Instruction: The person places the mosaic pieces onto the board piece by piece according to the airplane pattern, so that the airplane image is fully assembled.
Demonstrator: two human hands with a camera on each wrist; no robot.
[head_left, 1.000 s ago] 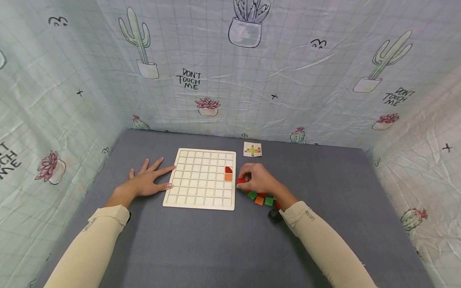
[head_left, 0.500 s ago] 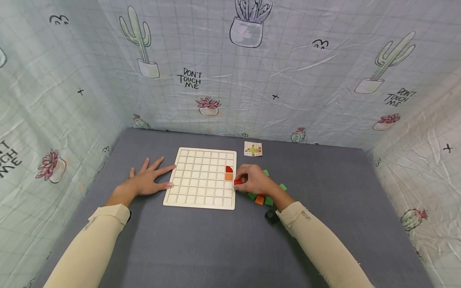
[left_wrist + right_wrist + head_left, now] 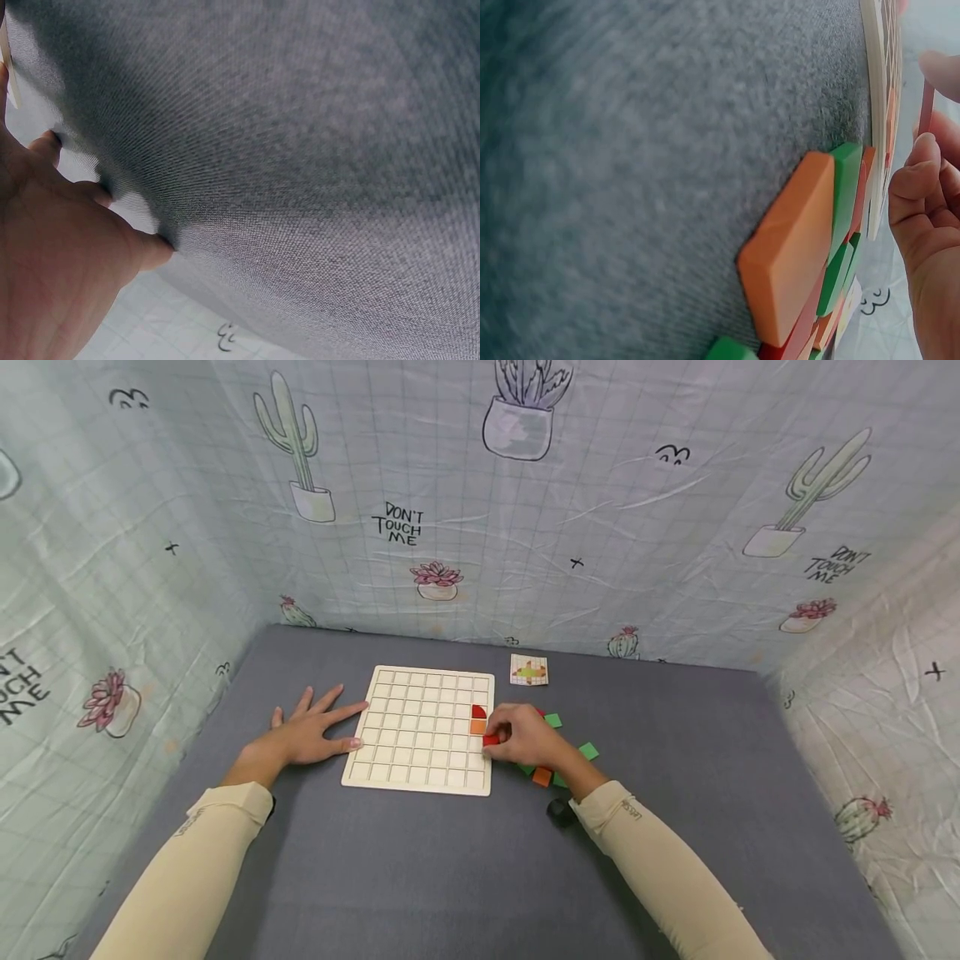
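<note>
A cream grid board (image 3: pixel 408 764) lies on the grey table, with a red quarter-round tile (image 3: pixel 478 712) and an orange square tile (image 3: pixel 477 727) set near its right edge. My right hand (image 3: pixel 531 739) pinches a red tile (image 3: pixel 491 740) between thumb and fingers at the board's right edge, just below the orange one. In the right wrist view that red tile (image 3: pixel 927 105) shows edge-on, held above the board. My left hand (image 3: pixel 303 737) rests flat with spread fingers on the table, its thumb and index fingertips touching the board's left edge.
Loose green, orange and red tiles, among them an orange one (image 3: pixel 542 777) and a green one (image 3: pixel 588 751), lie under and around the right forearm. A small pattern card (image 3: pixel 529 670) sits behind the right hand. A black object (image 3: pixel 559 812) is by the right cuff.
My right hand has moved left with the red tile, from beside the board to over its right edge. The left hand has stayed in place.
</note>
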